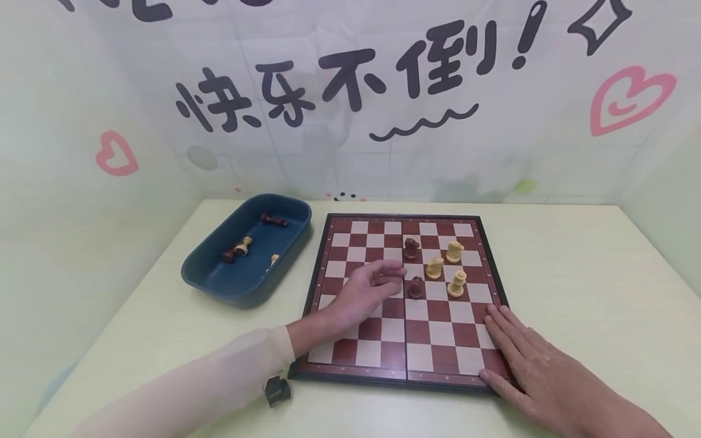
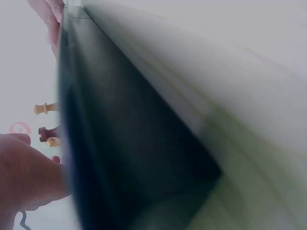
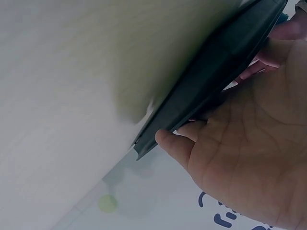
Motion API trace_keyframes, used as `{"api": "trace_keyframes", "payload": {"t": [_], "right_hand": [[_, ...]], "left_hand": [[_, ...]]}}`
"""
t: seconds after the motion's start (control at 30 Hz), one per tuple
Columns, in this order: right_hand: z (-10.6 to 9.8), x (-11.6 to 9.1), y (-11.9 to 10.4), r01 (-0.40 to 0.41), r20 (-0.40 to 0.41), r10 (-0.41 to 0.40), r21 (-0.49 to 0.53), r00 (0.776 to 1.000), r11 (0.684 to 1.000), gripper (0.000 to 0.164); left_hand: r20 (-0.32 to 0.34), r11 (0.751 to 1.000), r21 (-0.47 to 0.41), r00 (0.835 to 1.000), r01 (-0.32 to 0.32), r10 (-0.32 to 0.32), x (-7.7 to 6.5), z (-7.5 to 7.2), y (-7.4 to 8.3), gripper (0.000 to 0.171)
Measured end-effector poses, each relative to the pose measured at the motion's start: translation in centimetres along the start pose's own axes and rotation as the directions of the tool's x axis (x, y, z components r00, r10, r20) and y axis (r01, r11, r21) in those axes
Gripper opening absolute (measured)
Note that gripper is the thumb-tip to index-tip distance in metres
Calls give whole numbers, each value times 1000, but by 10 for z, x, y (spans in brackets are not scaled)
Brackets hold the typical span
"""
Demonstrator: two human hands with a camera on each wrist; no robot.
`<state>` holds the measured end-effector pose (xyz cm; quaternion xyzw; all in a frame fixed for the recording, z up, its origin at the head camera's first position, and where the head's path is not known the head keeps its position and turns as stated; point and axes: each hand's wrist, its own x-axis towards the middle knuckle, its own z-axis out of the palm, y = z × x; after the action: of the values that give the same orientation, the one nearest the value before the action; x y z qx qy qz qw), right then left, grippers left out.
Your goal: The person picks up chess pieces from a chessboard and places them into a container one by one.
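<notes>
A folding chessboard [image 1: 383,331] in red and white squares lies on the table. Over its middle hovers my left hand [image 1: 364,295], fingers loosely bent and nothing visible between them. Just beyond its fingertips stands a dark chess piece [image 1: 416,288], and a dark knight [image 1: 411,248] is a little farther back. To the right stand two cream knights, a nearer knight [image 1: 435,267] and a farther knight [image 1: 454,252], plus a cream crowned piece [image 1: 457,284]. My right hand [image 1: 539,368] rests flat on the board's right edge, and the right wrist view shows its palm beside the dark rim [image 3: 206,79].
A blue tray [image 1: 219,291] stands left of the board. Inside lie several chess pieces, among them a dark piece [image 1: 274,220] and a cream piece [image 1: 243,246]. A printed backdrop [image 1: 328,158] rises behind the pale table [image 1: 591,274]. By the left sleeve is a small dark object [image 1: 277,390].
</notes>
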<state>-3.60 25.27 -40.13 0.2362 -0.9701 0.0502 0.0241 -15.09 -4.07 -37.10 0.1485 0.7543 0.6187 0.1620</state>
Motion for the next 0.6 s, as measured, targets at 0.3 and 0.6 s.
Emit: {"api": "trace_keyframes", "payload": {"t": [0.3, 0.6], "right_hand": [[2, -1, 2, 20, -23, -20, -10, 1000, 1000, 83], [3, -1, 1, 1, -1, -1, 6, 1000, 1000, 83]], "left_hand": [[26, 1000, -11, 1000, 0, 0, 2, 13, -2, 47], [22, 998, 51, 999, 30, -31, 6, 21, 6, 36]]}}
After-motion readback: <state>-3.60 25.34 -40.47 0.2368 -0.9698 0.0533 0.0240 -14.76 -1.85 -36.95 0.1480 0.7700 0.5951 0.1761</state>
